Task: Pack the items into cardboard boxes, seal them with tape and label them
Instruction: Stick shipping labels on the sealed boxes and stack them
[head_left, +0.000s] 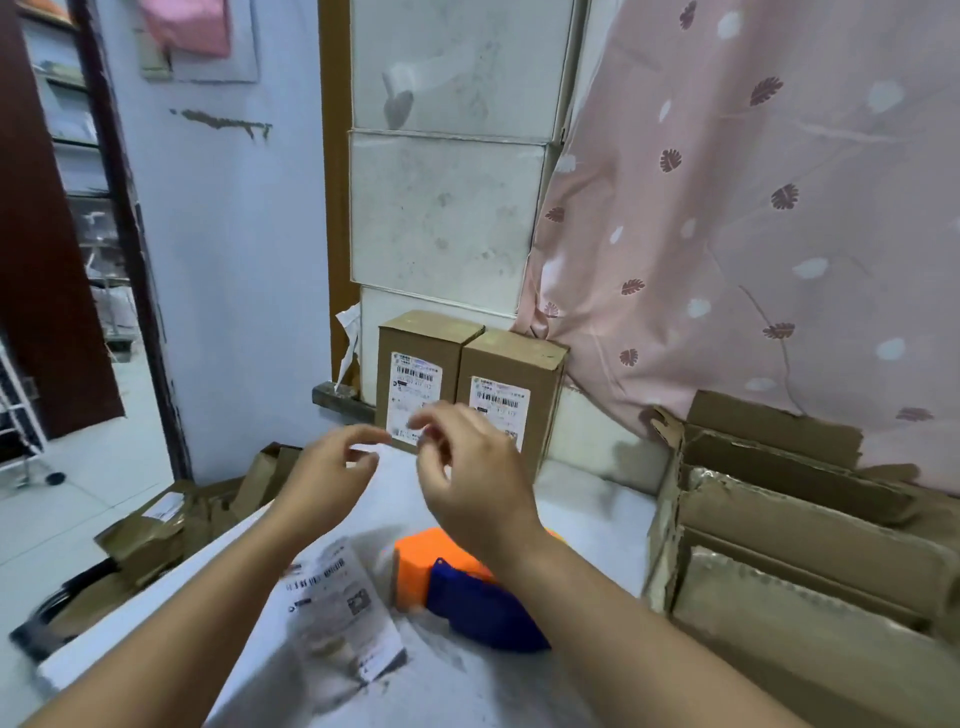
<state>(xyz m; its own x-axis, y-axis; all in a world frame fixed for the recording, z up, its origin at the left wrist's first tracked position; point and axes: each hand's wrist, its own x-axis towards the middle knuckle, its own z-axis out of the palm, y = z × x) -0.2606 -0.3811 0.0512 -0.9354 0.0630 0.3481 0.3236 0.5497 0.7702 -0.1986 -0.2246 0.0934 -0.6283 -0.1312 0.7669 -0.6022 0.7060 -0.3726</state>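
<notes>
Two sealed brown cardboard boxes stand upright side by side at the back of the white table, the left box (422, 374) and the right box (511, 384), each with a white barcode label on its front. My left hand (327, 478) and my right hand (472, 478) hover just in front of them above the table, fingers loosely curled, holding nothing that I can make out. A sheet of shipping labels (340, 603) lies on the table under my left forearm. An orange and blue tape dispenser (457, 587) lies below my right wrist.
A large open carton (810, 545) with flat cardboard stacked inside fills the right side. Crumpled brown cardboard and paper (171, 519) lie on the floor past the table's left edge. A pink curtain (753, 208) hangs behind; a doorway opens at the left.
</notes>
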